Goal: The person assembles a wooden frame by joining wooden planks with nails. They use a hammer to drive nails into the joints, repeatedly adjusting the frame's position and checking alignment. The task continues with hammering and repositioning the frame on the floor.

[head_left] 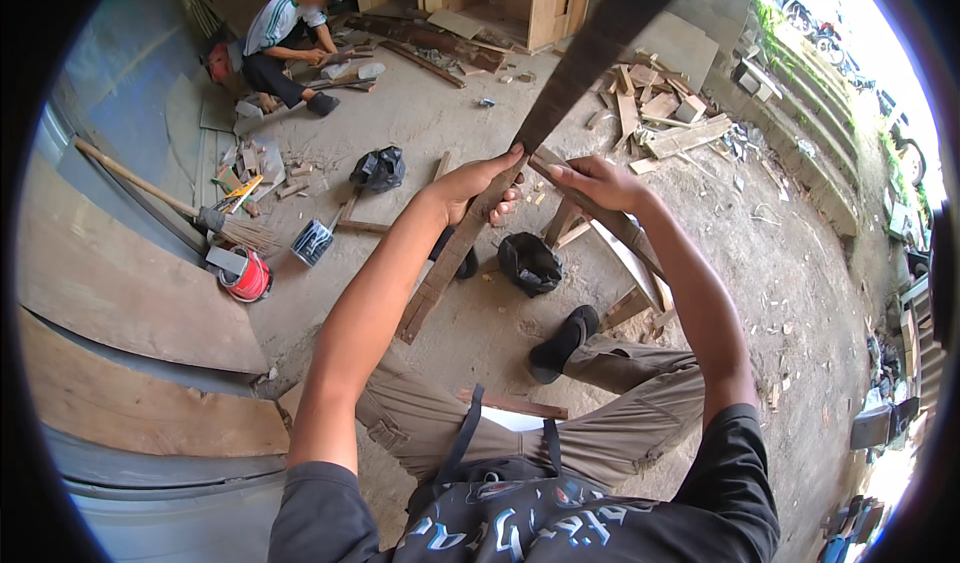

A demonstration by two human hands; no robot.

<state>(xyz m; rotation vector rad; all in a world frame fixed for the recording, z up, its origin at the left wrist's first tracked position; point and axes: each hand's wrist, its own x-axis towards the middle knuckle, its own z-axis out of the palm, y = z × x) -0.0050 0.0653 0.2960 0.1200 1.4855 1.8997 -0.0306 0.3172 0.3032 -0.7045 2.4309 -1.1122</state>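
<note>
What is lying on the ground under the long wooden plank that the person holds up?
Under the long wooden plank, a black bag and wood offcuts lie on the dirt floor. Both the left hand and right hand grip it; the ground directly behind it is hidden.

head cam | looks steeply down | near hands (540, 188) | fisheye, one view

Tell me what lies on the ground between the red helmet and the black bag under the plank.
In the head view, a small striped tin lies between the red helmet and the black bag, with bare dirt floor otherwise.
</note>
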